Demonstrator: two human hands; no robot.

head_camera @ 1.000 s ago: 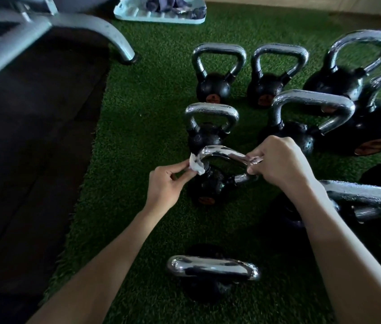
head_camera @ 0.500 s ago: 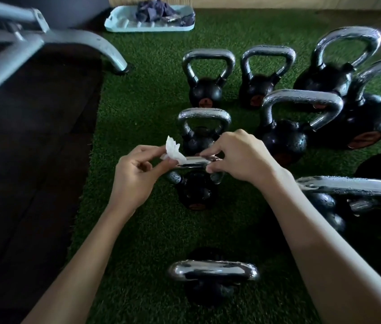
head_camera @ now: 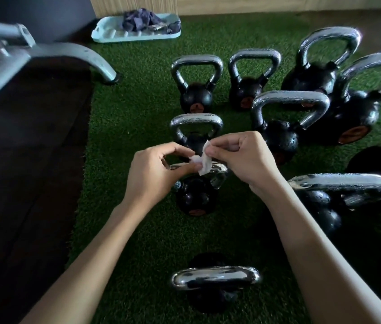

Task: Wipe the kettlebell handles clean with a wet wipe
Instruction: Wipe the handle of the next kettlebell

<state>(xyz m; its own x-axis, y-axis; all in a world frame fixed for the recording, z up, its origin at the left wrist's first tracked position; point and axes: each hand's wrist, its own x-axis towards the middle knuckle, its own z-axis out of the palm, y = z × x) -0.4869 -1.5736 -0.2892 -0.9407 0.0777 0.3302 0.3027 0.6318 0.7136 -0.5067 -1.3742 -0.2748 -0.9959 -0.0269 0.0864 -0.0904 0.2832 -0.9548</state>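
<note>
Head view: left hand (head_camera: pixel 154 174) and right hand (head_camera: pixel 243 160) pinch one crumpled wet wipe (head_camera: pixel 202 164).
Beneath, the smooth chrome handle (head_camera: pixel 218 173) lies crosswise.

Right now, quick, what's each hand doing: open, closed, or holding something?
Left hand: closed, pinching the wet wipe.
Right hand: closed, pinching the same wipe at its upper edge.

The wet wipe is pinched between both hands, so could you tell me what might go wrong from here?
1. The wet wipe, pinched by left hand and right hand, may tear or drop onto the turf.
2. It looks small against the chrome handle below, so spots might be missed.
</note>
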